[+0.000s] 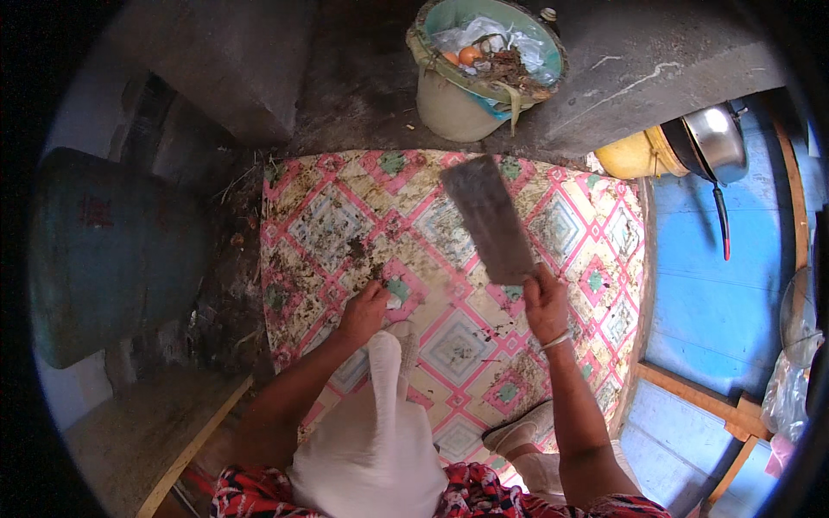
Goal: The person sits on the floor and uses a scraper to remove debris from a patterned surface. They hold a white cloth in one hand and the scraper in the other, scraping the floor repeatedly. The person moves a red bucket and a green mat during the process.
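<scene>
My right hand (pixel 546 304) grips a flat, dark rectangular board (pixel 489 220) by its near corner. The board is tilted, its far end towards the upper left; its material is hard to tell. A little to the left, my left hand (pixel 364 314) has its fingers curled, and a small white piece (pixel 394 301) shows at the fingertips. Below both hands lies a patterned floor sheet (pixel 458 346) in pink, cream and green, smeared with dark dirt. White cloth (pixel 382 447) covers the front of my body, below my left hand.
A green bucket (pixel 450 107) filled with rubbish and plastic bags stands beyond the sheet. At right are a yellow container (pixel 638 154) and a metal pot (pixel 717 142) by a blue wall (pixel 715 272). A dark green container (pixel 116 259) is at left. A shoe (pixel 518 430) rests on the sheet.
</scene>
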Action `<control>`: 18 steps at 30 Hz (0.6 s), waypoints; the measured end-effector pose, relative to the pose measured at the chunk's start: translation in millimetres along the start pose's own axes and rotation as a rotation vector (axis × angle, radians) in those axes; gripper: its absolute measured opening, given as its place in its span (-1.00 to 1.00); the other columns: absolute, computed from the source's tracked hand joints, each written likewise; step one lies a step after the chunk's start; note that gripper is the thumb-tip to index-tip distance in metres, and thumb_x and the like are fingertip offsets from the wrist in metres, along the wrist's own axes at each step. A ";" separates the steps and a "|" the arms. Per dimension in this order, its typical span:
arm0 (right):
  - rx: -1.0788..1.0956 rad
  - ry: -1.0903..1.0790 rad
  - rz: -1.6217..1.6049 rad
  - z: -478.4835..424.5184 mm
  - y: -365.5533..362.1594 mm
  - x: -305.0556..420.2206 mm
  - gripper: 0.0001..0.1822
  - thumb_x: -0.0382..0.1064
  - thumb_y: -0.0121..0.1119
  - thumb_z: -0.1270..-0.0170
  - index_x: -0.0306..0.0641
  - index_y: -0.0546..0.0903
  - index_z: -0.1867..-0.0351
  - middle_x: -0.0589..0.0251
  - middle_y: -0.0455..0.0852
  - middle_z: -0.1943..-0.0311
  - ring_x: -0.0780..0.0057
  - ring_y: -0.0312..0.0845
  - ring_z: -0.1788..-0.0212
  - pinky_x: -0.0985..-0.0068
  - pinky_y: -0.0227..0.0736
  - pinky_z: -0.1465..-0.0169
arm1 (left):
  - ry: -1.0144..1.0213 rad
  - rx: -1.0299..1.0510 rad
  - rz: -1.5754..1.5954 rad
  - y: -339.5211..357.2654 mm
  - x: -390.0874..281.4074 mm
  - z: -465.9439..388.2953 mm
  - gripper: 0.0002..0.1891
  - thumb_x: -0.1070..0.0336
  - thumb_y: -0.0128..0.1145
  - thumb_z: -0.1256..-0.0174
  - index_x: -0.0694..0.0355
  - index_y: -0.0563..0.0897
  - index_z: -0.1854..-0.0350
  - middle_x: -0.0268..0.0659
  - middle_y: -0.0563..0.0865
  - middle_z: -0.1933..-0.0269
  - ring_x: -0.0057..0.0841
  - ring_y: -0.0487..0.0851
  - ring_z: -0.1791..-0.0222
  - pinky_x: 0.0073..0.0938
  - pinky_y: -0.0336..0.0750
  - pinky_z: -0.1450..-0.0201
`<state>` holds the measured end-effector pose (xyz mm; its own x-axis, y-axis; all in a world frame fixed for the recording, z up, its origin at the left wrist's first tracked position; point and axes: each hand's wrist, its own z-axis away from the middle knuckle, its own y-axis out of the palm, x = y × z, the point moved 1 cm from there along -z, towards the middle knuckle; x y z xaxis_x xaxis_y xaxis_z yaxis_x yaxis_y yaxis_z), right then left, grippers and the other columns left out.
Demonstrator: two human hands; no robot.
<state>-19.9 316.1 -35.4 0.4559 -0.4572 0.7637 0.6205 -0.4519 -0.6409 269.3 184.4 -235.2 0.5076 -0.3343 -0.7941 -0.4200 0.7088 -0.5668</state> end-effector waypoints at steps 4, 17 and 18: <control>0.124 -0.042 0.170 -4.4 49.0 -27.4 -0.83 -0.27 0.03 -0.19 -0.37 0.47 0.35 0.06 0.48 0.69 0.28 0.44 0.62 0.35 0.34 0.47 | 0.290 -0.215 -0.373 -48.6 -27.9 -49.4 -0.87 0.53 0.03 -0.03 0.23 0.47 0.35 -0.16 0.47 0.23 -0.08 0.53 0.31 -0.18 0.45 0.33; 0.440 -0.235 0.504 -22.0 127.7 -5.2 -0.70 -0.22 -0.10 -0.20 -0.32 0.46 0.10 -0.08 0.61 0.49 0.01 0.56 0.46 0.16 0.45 0.39 | -0.063 -0.636 -0.101 -112.1 12.9 -68.6 -0.74 0.60 0.13 0.03 0.31 0.48 0.24 -0.10 0.53 0.25 -0.17 0.53 0.20 -0.26 0.40 0.16; 0.377 -0.232 0.421 -16.5 124.2 -15.3 -0.72 -0.21 -0.09 -0.22 -0.32 0.48 0.12 -0.05 0.60 0.53 0.05 0.57 0.50 0.19 0.44 0.41 | 0.002 -0.593 -0.118 -110.6 8.4 -75.7 -0.75 0.58 0.15 0.04 0.30 0.50 0.25 -0.09 0.53 0.27 -0.13 0.52 0.20 -0.24 0.40 0.17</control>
<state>39.7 254.3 -128.0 0.8119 -0.3394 0.4750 0.5208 0.0533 -0.8520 263.1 56.2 -195.8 0.5756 -0.3909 -0.7183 -0.7087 0.1998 -0.6767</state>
